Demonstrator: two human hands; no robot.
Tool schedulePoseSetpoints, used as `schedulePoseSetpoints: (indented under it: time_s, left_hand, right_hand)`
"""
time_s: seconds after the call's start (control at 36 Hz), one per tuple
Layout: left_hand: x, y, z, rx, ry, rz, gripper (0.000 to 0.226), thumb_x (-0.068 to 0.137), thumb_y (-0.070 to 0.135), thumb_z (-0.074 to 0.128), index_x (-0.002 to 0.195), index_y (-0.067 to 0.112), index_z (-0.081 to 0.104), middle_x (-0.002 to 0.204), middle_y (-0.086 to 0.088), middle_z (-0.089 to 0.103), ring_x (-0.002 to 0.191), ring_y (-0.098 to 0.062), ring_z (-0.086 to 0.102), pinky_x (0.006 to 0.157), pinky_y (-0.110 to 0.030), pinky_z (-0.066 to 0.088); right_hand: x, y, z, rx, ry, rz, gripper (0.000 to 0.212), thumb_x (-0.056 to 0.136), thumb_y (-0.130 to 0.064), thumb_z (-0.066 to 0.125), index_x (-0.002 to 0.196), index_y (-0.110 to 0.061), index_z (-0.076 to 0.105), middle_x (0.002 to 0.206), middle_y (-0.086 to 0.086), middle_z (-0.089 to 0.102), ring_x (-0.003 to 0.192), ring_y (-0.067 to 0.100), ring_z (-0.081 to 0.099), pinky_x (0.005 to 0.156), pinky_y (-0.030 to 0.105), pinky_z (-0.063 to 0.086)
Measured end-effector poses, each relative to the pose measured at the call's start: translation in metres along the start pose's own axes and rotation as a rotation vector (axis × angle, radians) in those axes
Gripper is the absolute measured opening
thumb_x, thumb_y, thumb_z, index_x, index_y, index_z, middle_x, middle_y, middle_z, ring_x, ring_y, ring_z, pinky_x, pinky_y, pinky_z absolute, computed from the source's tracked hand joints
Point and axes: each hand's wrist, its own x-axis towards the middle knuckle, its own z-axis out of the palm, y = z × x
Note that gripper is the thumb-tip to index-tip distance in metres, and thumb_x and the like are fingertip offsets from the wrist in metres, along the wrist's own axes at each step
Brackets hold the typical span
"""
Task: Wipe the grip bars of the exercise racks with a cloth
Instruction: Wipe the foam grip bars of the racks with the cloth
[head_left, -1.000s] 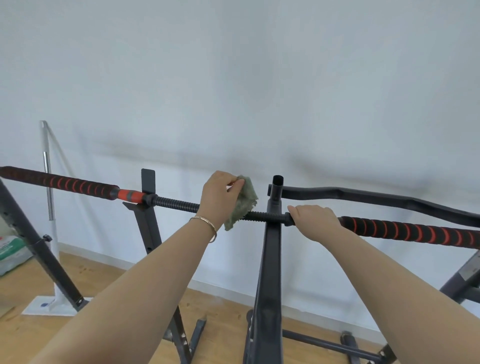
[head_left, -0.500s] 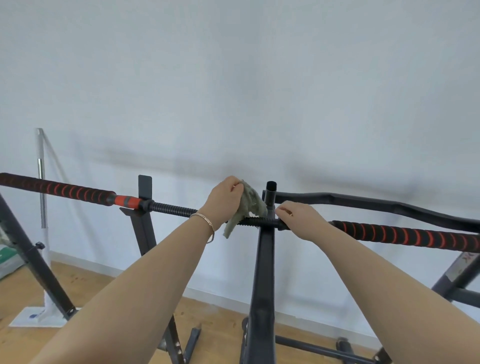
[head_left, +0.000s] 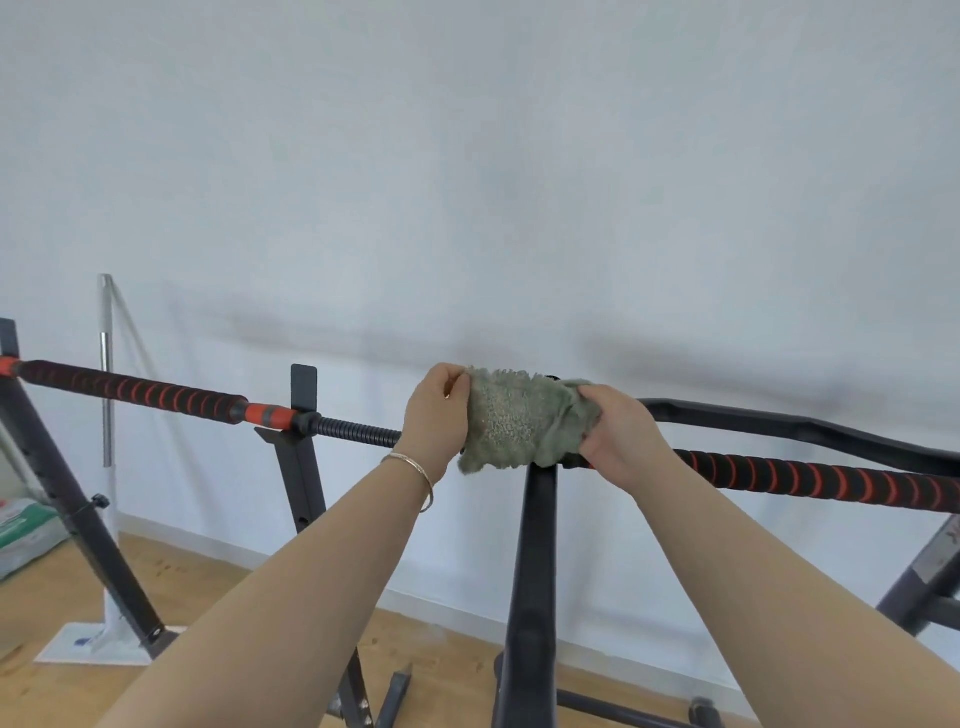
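The left hand (head_left: 436, 415) is pinching the left edge of the fuzzy grey-green cloth (head_left: 519, 421) and the right hand (head_left: 621, 441) is gripping its bunched right edge. The cloth is spreading flat between them and covering the black threaded bar (head_left: 358, 432) just where it is crossing the top of the black metal upright post (head_left: 535, 545). Whether the cloth is wrapping right round the bar cannot be told. This looks like setting the cloth for the next stroke, probably along the black foam grip with red spiral stripes (head_left: 810, 475) touching the right hand. Doing it well is calling for folding the open cloth fully round that grip, squeezing evenly, and twisting while sliding outward, since the spiral grooves are likely trapping grime.
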Motion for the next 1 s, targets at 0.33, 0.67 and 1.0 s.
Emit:
schedulePoseSetpoints:
  time_s: [0.33, 0.67, 1.0]
  left_hand:
    - [-0.002, -0.018, -0.005, 0.281, 0.144, 0.164, 0.017, 0.101, 0.019, 0.045, 0.094, 0.024, 0.06, 0.08, 0.005, 0.061, 0.065, -0.012, 0.052, 0.056, -0.021, 0.04]
    - [0.006, -0.043, 0.026, 0.99, 0.036, 0.667, 0.025, 0.091, 0.02, 0.057, 0.116, 0.018, 0.062, 0.123, -0.007, 0.059, 0.106, -0.034, 0.055, 0.084, -0.042, 0.043]
    - [0.01, -0.06, 0.049, 1.388, -0.269, 0.641, 0.045, 0.102, 0.05, 0.019, 0.085, 0.02, 0.047, 0.064, 0.007, 0.041, 0.06, -0.022, 0.048, 0.052, -0.03, 0.027]
  right_hand:
    - [0.008, 0.002, 0.005, -0.345, -0.091, 0.113, 0.04, 0.085, -0.014, 0.079, 0.119, -0.029, 0.065, 0.121, 0.012, 0.061, 0.105, 0.033, 0.068, 0.082, 0.046, 0.06]
    - [0.024, 0.005, -0.001, -1.262, 0.108, -0.154, 0.035, 0.104, -0.037, 0.041, 0.087, -0.012, 0.059, 0.082, 0.002, 0.06, 0.084, 0.026, 0.056, 0.067, 0.037, 0.041]
    - [0.023, 0.04, -0.035, -1.933, 0.027, -0.19, 0.051, 0.106, -0.037, 0.016, 0.122, -0.019, 0.06, 0.075, -0.004, 0.053, 0.068, 0.022, 0.051, 0.056, 0.031, 0.034]
